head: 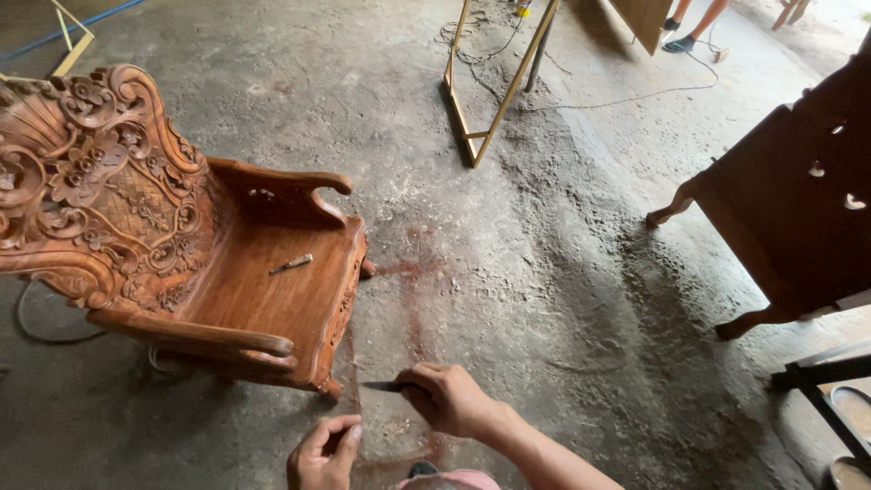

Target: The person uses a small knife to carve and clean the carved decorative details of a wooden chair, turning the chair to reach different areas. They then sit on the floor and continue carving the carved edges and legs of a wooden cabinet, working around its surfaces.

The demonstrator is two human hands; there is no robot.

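Steel blade (381, 387) is pointing at the carved chair (190, 263), gripped in my closed right hand (451, 399); left hand (325, 454), loosely curled and empty, is hovering close below. I am judging a slip could nick those fingers.

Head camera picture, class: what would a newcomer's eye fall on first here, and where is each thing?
First, the carved wooden chair at the left, its back thick with flower scrolls, with a small tool lying on its seat. Next, at the bottom middle, the right hand gripping a dark blade that points toward the chair's front leg, while the left hand curls empty beside it. At the right edge stands a darker piece of furniture on the dusty concrete floor.
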